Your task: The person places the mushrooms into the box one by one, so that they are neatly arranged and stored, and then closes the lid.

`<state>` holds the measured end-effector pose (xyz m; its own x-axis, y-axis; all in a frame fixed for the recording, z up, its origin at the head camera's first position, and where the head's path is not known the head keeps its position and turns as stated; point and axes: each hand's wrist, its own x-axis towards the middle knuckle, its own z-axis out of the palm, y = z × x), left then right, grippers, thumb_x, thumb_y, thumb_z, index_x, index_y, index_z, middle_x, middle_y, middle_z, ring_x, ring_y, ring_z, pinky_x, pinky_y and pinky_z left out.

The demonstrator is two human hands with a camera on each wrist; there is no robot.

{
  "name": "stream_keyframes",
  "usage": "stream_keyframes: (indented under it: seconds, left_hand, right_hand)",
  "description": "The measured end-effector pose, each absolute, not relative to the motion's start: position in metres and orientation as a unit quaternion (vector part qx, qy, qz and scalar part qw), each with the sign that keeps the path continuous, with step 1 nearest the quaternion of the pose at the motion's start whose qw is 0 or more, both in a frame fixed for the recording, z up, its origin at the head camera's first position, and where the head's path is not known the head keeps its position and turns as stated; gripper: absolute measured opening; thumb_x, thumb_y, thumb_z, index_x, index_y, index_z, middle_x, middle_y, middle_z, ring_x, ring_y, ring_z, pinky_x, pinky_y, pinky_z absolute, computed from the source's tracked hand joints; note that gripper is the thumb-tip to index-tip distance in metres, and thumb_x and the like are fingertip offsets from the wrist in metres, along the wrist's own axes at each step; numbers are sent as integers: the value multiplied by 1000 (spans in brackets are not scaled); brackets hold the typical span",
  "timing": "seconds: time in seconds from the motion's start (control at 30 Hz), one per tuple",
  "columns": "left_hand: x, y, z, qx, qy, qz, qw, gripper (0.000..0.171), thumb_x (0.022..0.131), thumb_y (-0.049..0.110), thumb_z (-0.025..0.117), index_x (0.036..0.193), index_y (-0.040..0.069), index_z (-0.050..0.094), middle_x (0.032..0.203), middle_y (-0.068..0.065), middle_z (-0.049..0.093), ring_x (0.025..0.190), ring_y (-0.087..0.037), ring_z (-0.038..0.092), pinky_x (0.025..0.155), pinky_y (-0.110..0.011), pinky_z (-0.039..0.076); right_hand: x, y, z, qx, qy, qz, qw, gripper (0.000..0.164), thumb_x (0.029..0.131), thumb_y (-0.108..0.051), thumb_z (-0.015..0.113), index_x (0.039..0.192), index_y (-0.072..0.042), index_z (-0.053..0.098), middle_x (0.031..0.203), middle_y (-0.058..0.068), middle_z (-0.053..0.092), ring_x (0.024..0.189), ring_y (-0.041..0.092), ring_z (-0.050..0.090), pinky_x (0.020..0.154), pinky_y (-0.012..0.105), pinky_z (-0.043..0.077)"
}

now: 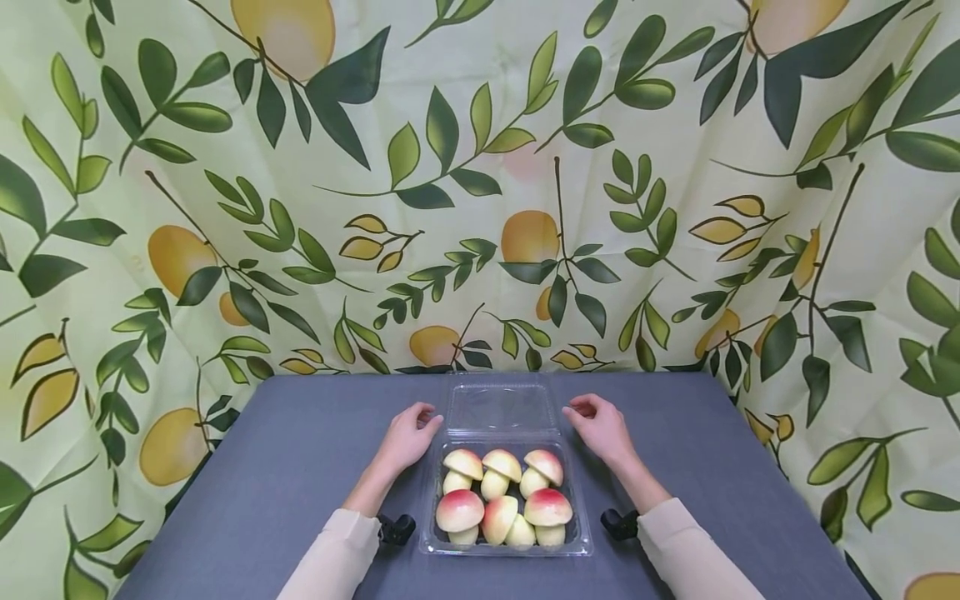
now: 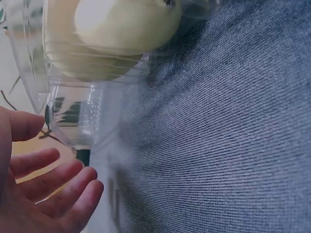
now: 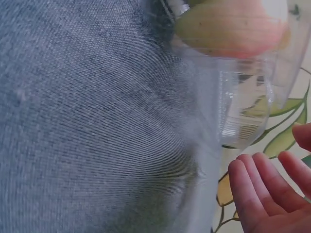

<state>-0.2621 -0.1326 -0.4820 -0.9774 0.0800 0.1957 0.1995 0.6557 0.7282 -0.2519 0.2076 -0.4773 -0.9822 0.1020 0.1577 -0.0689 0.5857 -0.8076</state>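
Note:
A clear plastic clamshell box stands on the table with its lid folded back away from the person. Inside lie several mushroom-shaped pieces, pale yellow with reddish caps, among them a mushroom piece at the front left. The left hand is beside the box's left edge near the hinge, fingers loosely bent and holding nothing. On the opposite side, the right hand hovers in a like pose, also holding nothing. Both wrist views show relaxed, spread fingers apart from the clear plastic.
A grey-blue cloth covers the table. Behind and on both sides hangs a curtain printed with leaves and orange fruit. Black wrist devices sit at the left cuff and the right cuff.

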Motion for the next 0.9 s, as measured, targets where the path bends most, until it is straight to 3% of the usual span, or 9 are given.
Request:
stream_keyframes:
  seconds: [0.2,0.33,0.43,0.67,0.9]
  left_hand:
    - [-268,-133,-490,-57,-896,-437,56,27,100,21,64,112,-3,69,101,-14,71,95,-30,68,88,-47,54]
    - [-270,-132,-493,-61,-876,-476,39,26,100,17,63,111,-7,68,93,-13,71,81,-24,69,75,-37,58]
    - [-270,-132,-494,-65,-861,-504,28,26,101,14,62,112,-9,67,92,-13,70,77,-21,69,69,-32,59]
    - [-270,-129,-491,-60,-848,-527,28,24,100,9,62,114,-10,65,89,-12,68,76,-22,68,69,-33,59]
    - [-271,-129,-484,-60,-841,-536,34,24,99,7,62,115,-11,64,92,-14,68,79,-25,70,70,-35,61]
  right_hand:
    - [-257,205,-487,-25,-889,454,62,40,96,-26,70,120,6,66,99,14,70,80,21,66,68,34,54]
    - [-258,202,-491,-33,-881,471,38,40,96,-23,71,120,8,66,94,13,71,72,17,66,63,31,54]
    - [-259,201,-492,-35,-872,488,30,36,96,-21,70,117,9,67,91,11,71,72,16,67,64,30,55]
    - [-261,200,-491,-35,-854,518,24,33,96,-15,69,116,10,67,92,12,71,73,16,67,66,28,55]
    - [-260,198,-481,-25,-841,540,30,32,97,-13,67,119,12,66,99,18,71,79,22,71,72,35,60]
